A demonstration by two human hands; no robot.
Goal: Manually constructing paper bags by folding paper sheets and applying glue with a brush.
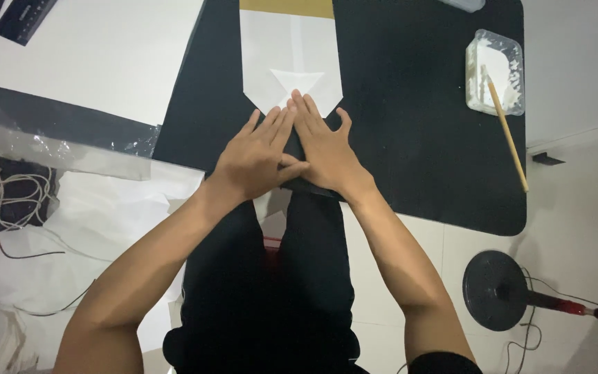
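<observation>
On the black mat [410, 138], near its six-o'clock edge, both hands lay flat and side by side, palms down. The left hand [257, 158] had its fingers pressed close together, the thumb tucked toward the right hand [327, 149], whose fingers were held together with the thumb spread out toward three o'clock. Fingertips of both touched the pointed lower end of a folded white paper [290, 59], which ran from the hands toward twelve o'clock; the hands covered its tip. At two o'clock sat a clear plastic tray [496, 69] with a wooden stick [508, 135] leaning out of it across the mat. A large white sheet [98, 52] lay at ten o'clock, tangled cables [15, 197] at nine, and a round black stand base [496, 289] at four.
</observation>
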